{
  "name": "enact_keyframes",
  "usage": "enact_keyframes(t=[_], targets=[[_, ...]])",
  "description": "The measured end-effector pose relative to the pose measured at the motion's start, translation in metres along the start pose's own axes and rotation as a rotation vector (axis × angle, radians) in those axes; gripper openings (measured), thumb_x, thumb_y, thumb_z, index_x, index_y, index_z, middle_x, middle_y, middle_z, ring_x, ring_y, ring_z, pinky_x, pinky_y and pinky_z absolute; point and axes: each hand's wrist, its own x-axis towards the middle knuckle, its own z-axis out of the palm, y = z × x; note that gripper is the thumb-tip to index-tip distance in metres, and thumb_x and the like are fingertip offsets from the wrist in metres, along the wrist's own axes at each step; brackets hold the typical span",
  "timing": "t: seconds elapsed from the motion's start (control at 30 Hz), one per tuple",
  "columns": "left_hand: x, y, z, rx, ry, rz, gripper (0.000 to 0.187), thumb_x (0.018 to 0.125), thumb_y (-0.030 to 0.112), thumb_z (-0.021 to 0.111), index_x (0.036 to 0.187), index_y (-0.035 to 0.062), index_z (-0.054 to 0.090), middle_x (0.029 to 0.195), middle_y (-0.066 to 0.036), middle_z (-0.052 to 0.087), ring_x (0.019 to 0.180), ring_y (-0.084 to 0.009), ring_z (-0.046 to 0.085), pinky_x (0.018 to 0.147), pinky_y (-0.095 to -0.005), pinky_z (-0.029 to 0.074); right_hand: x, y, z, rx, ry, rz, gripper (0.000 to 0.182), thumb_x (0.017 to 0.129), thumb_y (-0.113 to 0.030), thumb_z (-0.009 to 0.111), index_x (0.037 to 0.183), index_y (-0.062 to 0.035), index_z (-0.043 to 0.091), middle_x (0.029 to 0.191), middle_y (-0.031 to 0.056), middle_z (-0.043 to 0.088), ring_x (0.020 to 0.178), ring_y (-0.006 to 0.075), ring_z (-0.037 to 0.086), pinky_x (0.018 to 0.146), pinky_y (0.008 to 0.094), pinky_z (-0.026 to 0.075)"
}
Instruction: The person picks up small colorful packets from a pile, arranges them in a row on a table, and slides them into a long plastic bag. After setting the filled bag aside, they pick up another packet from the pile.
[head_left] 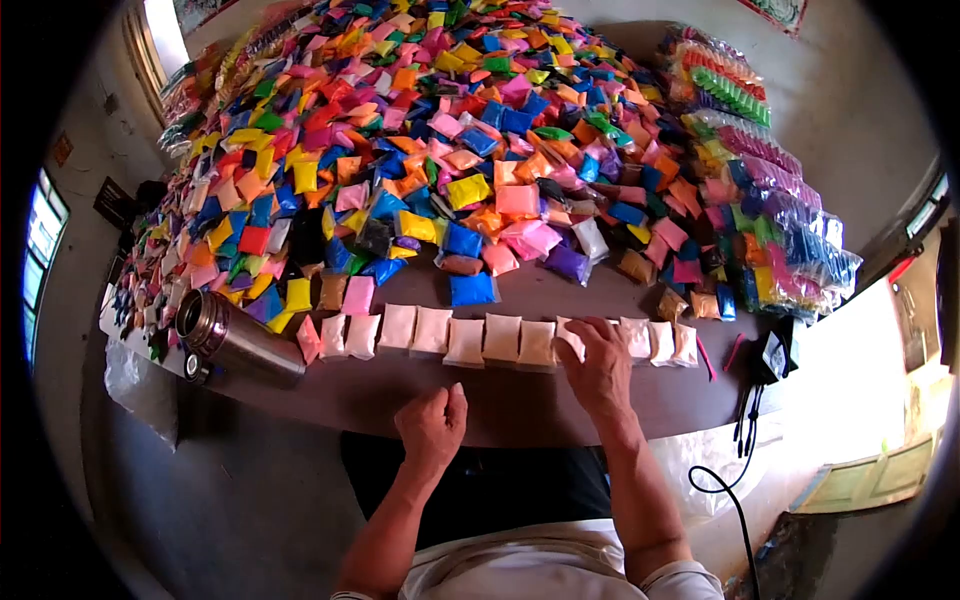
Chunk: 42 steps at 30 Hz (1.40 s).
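1. The wide brown tabletop [520,400] stretches across the middle here, its near edge curving round towards six o'clock.
2. Over at nine o'clock, a barred window [42,260] glows pale blue-white against a dim wall [90,140].
3. Between ten and eleven, a narrow, very bright opening sits in a brownish frame [140,55].
4. The plain, greyish wall [840,110] at two o'clock carries a picture [780,10] with a red edge, partly cut off.
5. Strong white light [850,370] floods in between three and four, washing out detail there.
6. Just below it, at four, I see a pale greenish panel [870,485].
7. The grey floor [240,510] lies in shadow towards seven and eight.
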Motion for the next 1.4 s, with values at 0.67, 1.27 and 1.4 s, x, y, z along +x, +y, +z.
enact_keyframes(t=[0.67, 1.27, 1.4], targets=[[-0.001, 0.002, 0.000, -0.048, 0.037, -0.005, 0.034, 0.087, 0.018, 0.065, 0.060, 0.0059, 0.049, 0.055, -0.013, 0.050, 0.047, -0.0332, 0.052, 0.044, -0.0411, 0.038, 0.021, -0.054, 0.048, 0.141, -0.208, -0.261, 0.026, 0.078, -0.016, 0.072, 0.100, -0.0046, 0.068, 0.100, 0.0134, 0.062, 0.095, 0.0328, 0.057, 0.081, 0.0420, 0.047], [-0.005, -0.003, -0.002, 0.001, 0.046, 0.027, 0.025, 0.083, 0.018, 0.068, 0.064, 0.0065, 0.058, 0.058, -0.013, 0.056, 0.051, -0.0331, 0.058, 0.047, -0.0421, 0.044, 0.042, -0.094, 0.094, 0.276, -0.267, -0.407, 0.023, 0.075, -0.015, 0.071, 0.096, -0.0050, 0.068, 0.095, 0.0154, 0.062, 0.091, 0.0351, 0.059, 0.079, 0.0445, 0.049], [-0.006, -0.004, -0.004, -0.004, -0.017, -0.002, 0.024, 0.082, 0.019, 0.069, 0.064, 0.0076, 0.058, 0.060, -0.013, 0.058, 0.053, -0.0333, 0.059, 0.048, -0.0430, 0.045, 0.046, -0.112, 0.114, 0.309, -0.303, -0.474, 0.026, 0.074, -0.014, 0.071, 0.099, -0.0056, 0.067, 0.091, 0.0154, 0.061, 0.089, 0.0362, 0.058, 0.078, 0.0455, 0.049]])
